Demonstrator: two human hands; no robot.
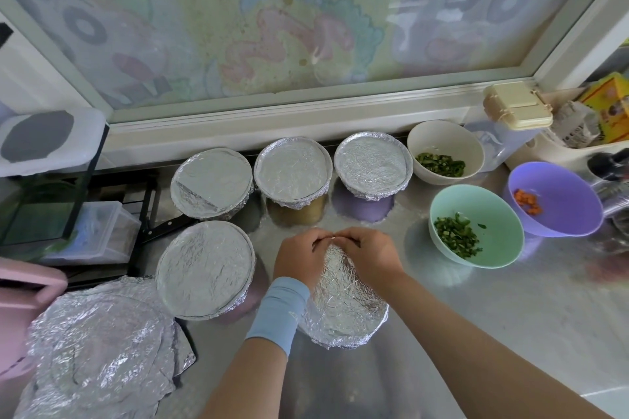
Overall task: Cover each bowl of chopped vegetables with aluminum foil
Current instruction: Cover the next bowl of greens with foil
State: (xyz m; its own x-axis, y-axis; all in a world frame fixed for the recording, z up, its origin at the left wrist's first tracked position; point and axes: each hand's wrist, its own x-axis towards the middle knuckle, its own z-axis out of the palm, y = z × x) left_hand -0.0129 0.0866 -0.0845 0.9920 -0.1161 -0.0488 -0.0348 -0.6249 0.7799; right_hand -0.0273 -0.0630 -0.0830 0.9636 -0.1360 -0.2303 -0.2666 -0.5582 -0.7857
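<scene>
both hands [335, 250] pinch foil [343, 299] at the far rim of the near bowl [343, 338]

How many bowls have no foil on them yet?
3, all on the right: a cream bowl at the back, a mint bowl nearer, and a purple bowl furthest right. Others may sit out of view past the right edge.
</scene>
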